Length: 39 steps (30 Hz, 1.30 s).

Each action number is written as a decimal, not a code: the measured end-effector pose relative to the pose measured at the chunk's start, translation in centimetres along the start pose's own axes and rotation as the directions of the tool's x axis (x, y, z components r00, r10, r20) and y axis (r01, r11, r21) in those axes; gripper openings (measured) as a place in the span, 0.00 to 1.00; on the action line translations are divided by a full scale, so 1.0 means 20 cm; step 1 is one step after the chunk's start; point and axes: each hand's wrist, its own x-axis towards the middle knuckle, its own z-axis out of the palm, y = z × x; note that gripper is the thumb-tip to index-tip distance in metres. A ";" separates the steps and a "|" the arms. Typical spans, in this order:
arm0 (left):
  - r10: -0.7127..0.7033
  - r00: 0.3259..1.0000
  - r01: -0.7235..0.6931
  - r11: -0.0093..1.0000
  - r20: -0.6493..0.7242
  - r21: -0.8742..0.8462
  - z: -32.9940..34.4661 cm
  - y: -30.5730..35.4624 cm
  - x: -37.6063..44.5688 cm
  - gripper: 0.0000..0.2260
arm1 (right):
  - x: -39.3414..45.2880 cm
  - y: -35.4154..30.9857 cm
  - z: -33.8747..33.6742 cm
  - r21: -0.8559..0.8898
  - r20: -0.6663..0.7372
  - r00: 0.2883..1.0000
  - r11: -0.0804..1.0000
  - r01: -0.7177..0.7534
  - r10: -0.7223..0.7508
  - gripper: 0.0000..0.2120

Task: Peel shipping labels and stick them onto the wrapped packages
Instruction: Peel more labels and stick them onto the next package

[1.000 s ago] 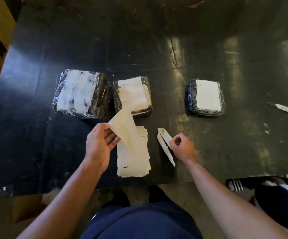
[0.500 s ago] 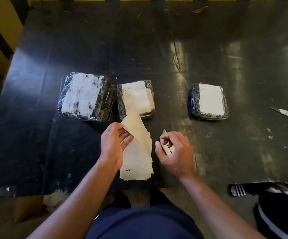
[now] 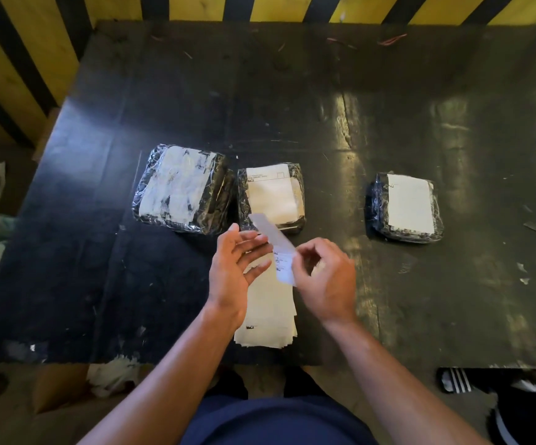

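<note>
I hold one label (image 3: 281, 252) up between my hands above the stack of labels (image 3: 268, 319) at the tabletop's (image 3: 420, 284) near edge. My right hand (image 3: 327, 281) pinches its lower end, fingers curled; my left hand (image 3: 233, 271) is spread, fingertips against the strip. Three wrapped packages (image 3: 183, 187) sit mid-table, each already showing white paper on top; the rightmost (image 3: 408, 207) lies well apart. The risk I see: the freed sticky side could curl onto itself or my fingers, or land crooked on the crinkled wrap. Printing on the label and the middle package (image 3: 271, 195) is too small to read.
</note>
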 end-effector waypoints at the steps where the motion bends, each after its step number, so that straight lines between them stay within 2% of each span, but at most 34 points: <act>1: 0.039 0.999 -0.038 0.998 -0.020 0.059 -0.01 0.00 0.02 0.14 | 0.03 0.01 -0.02 0.082 0.002 0.995 0.992 -0.095 0.095 0.07; 3: 0.119 0.991 -0.099 0.965 -0.069 0.244 -0.05 -0.01 0.07 0.09 | 0.09 0.03 -0.07 0.291 0.082 0.949 0.904 -0.315 0.304 0.08; 6: 0.055 0.999 -0.050 0.922 0.000 0.384 -0.08 0.00 0.13 0.11 | 0.16 0.06 -0.14 0.548 0.310 0.790 0.580 -0.603 0.528 0.04; 8: -0.023 0.996 -0.014 0.916 0.089 0.401 -0.08 0.01 0.16 0.13 | 0.18 0.07 -0.16 0.580 0.393 0.728 0.464 -0.670 0.561 0.03; 11: -0.058 0.984 -0.013 0.922 0.171 0.388 -0.07 0.01 0.20 0.11 | 0.20 0.09 -0.15 0.586 0.437 0.706 0.419 -0.694 0.558 0.03; 16: -0.039 0.992 -0.003 0.938 0.116 0.347 -0.05 -0.01 0.26 0.06 | 0.24 0.11 -0.10 0.543 0.430 0.723 0.484 -0.686 0.541 0.02; 21: 0.088 0.996 -0.080 0.912 0.000 0.401 0.01 -0.03 0.30 0.03 | 0.30 0.13 0.01 0.389 0.214 0.797 0.699 -0.600 0.565 0.04; 24: 0.170 0.983 -0.121 0.887 -0.071 0.446 0.06 -0.03 0.38 0.02 | 0.38 0.15 0.09 0.334 0.104 0.819 0.756 -0.563 0.564 0.07; 26: 0.204 0.972 -0.129 0.876 -0.115 0.465 0.10 -0.02 0.46 0.02 | 0.45 0.15 0.14 0.297 0.062 0.825 0.779 -0.552 0.561 0.05; 32: 0.203 0.944 -0.049 0.866 -0.260 0.497 0.18 0.02 0.66 0.03 | 0.66 0.18 0.26 0.236 0.068 0.809 0.778 -0.582 0.584 0.05; 39: 0.217 0.906 0.019 0.837 -0.364 0.547 0.21 0.02 0.78 0.07 | 0.78 0.22 0.36 0.171 0.153 0.808 0.790 -0.589 0.569 0.05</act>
